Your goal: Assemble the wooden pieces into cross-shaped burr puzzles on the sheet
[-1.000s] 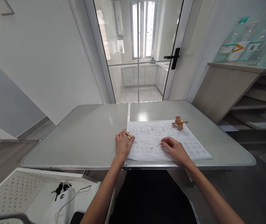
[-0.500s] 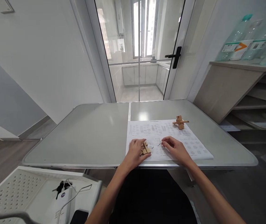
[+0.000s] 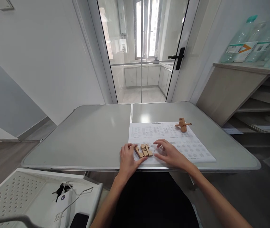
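Notched wooden puzzle blocks (image 3: 144,150) lie side by side on the printed sheet (image 3: 158,133), near the table's front edge. My left hand (image 3: 128,160) is at their left side, its fingertips at the far end and its thumb at the near end of the leftmost block (image 3: 138,152). To the right of the blocks, my right hand (image 3: 170,155) holds nothing; its thumb and fingers are apart, facing the blocks. An assembled wooden puzzle (image 3: 182,125) with a crossing stick stands at the sheet's back right corner.
The grey table (image 3: 89,136) has a seam across its middle. At lower left, a white plastic cart (image 3: 35,196) holds keys (image 3: 61,191), a white power bank (image 3: 64,202) with a cable, and a phone (image 3: 80,220). Large bottles (image 3: 241,41) stand on the right shelf.
My left hand has shifted left, uncovering more of the blocks, and the leftmost block now sits angled apart. My right hand has moved left and its pinch has opened.
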`<state>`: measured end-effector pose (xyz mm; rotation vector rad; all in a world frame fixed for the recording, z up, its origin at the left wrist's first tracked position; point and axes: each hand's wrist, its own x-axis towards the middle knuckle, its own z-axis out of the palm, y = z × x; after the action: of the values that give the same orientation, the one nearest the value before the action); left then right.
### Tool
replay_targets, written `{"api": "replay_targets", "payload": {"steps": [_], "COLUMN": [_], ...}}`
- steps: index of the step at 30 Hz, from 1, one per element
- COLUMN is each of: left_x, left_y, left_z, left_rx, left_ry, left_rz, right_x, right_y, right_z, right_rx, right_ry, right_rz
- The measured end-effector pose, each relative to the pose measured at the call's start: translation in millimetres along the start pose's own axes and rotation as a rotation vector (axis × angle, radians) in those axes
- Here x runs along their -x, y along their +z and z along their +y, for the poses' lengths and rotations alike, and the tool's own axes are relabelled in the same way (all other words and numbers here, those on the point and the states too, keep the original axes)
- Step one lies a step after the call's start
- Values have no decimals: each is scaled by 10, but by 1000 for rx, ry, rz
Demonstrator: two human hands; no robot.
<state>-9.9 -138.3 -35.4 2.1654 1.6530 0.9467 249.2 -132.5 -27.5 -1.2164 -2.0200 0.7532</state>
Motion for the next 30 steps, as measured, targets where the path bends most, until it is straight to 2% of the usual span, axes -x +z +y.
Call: {"api": "replay_targets", "payload": {"steps": [4, 9, 15, 19, 24, 30], "left_x": [-18, -22, -22, -23, -7, 4], "left_y": [-94, -211, -294, -321, -331, -319], "left_z": [-3, -33, -81, -67, -54, -22], "left_rx": [114, 360, 554, 578, 573, 642], "left_ry": [24, 33, -23, -52, -75, -63], "left_rz": [-83, -127, -109, -125, -159, -183], "right_x": [-124, -251, -240, -215, -194, -168], "right_y": [93, 162, 157, 114, 98, 234], "right_z": [-67, -77, -144, -245, -427, -648], "right_rx": [82, 83, -49, -177, -339, -184], "right_ry": [-52, -84, -25, 7, 49, 21], "right_rz": [-72, -131, -18, 48, 56, 101]}}
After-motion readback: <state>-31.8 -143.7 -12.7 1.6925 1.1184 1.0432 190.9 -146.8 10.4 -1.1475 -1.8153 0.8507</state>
